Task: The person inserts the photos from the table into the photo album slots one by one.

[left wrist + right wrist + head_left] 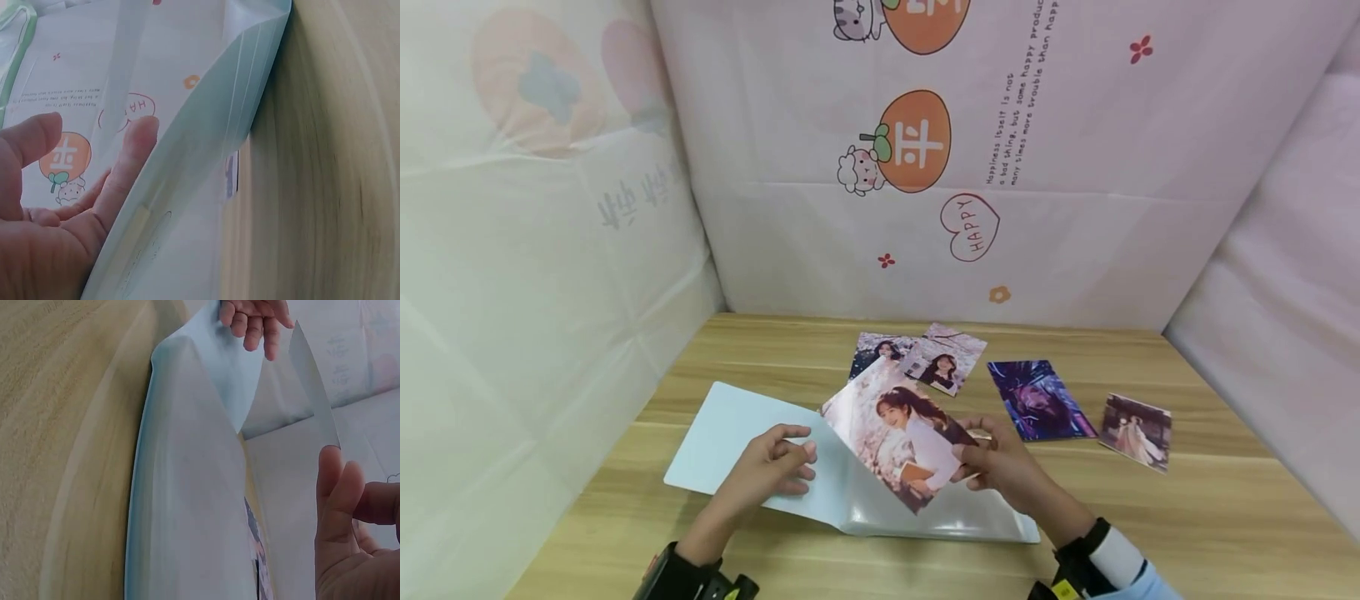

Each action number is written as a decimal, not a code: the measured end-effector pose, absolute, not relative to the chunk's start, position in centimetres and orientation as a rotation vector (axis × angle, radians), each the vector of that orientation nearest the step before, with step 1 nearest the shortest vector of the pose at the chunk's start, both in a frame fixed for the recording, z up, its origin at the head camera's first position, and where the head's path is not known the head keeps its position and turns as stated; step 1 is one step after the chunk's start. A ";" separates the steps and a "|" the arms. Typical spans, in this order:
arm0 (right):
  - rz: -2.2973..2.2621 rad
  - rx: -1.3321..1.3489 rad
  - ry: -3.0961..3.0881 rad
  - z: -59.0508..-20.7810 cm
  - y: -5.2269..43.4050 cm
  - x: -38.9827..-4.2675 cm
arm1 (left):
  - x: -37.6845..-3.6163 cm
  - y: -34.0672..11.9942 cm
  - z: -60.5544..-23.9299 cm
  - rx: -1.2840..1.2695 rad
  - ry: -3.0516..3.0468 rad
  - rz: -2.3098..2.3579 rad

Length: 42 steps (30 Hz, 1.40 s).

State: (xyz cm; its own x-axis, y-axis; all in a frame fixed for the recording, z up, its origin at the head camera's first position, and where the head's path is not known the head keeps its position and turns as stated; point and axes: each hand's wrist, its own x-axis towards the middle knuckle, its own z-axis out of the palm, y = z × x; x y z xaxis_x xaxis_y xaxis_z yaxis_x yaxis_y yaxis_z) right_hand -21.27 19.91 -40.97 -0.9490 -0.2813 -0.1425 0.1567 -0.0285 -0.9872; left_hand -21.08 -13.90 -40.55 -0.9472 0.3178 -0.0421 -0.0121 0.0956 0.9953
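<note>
In the head view my right hand (1003, 467) pinches a photo (898, 437) by its right edge, between thumb and fingers. The photo shows a person in white holding a book among pink blossoms, and it is tilted above an opened photo album (748, 425) with a pale blue cover and clear sleeves. From the right wrist side the photo (315, 394) appears almost edge-on, apart from the album page (194, 481). My left hand (775, 467) hovers by the album's left cover, fingers loosely bent and holding nothing. In the left wrist view, that hand (81, 194) is beside the raised cover (181, 150).
Behind the album lie two overlapping blossom photos (943, 362). A purple-blue picture card (1041, 400) and a smaller photo (1137, 433) lie to the right on the wooden table (1195, 517). Printed white cloth (1060, 242) hangs at the back and both sides.
</note>
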 end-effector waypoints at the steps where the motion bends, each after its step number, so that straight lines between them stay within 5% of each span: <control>1: -2.040 -0.151 1.942 -41.0 19.8 -21.1 | -21.1 -13.9 -40.5 0.289 2.106 1.958; 29: -1.868 -0.271 2.096 -41.5 20.4 -20.4 | -20.9 -14.6 -41.5 0.280 2.014 2.044; 42: -0.958 -0.746 3.024 -44.0 26.3 -20.7 | -20.9 -15.7 -41.1 0.220 2.059 2.051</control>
State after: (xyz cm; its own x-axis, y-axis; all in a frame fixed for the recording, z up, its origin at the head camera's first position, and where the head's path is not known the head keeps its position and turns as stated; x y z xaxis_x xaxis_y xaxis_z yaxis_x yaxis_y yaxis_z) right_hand -20.67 26.31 -43.98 -0.8887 -0.3891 0.2424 -0.4578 0.7233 -0.5170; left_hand -20.87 -15.69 -41.14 -0.9630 0.2638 -0.0542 -0.0531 0.0114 0.9985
